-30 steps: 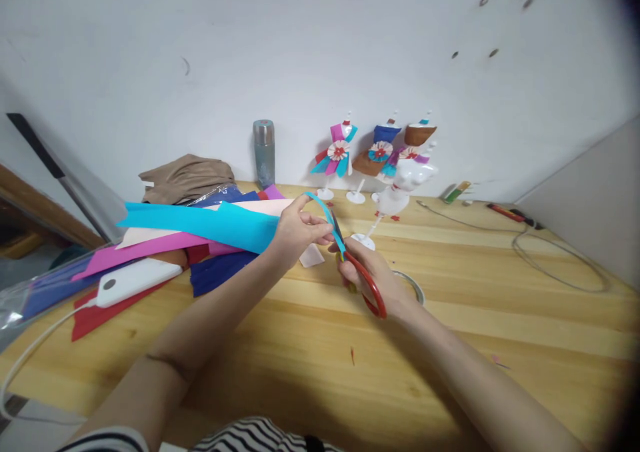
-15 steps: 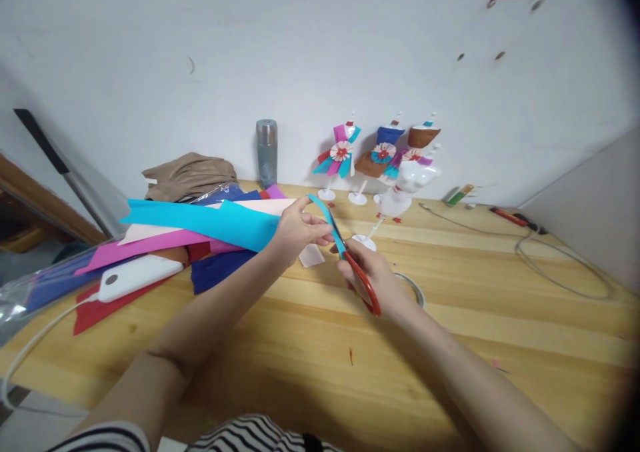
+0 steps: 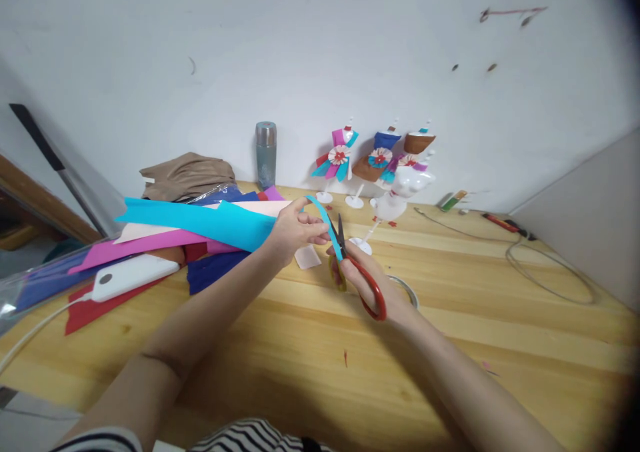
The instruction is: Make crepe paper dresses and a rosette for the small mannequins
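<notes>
At the centre of the frame, your left hand point(image 3: 297, 231) grasps a narrow blue strip point(image 3: 335, 240) between its fingers, the strip arching down to the scissors point(image 3: 371, 281) gripped in your right hand point(image 3: 373, 255), an arrangement judged to keep it steady beside the parted blades. Your forearms run from the lower left and lower right, converging over the table point(image 3: 280, 345); the wide blue sheet point(image 3: 200, 222) lies left of centre, judged conveniently near your left hand.

Figures point(image 3: 383, 159) behind scissors point(image 3: 343, 244), flask point(image 3: 266, 159) left of figures
</notes>
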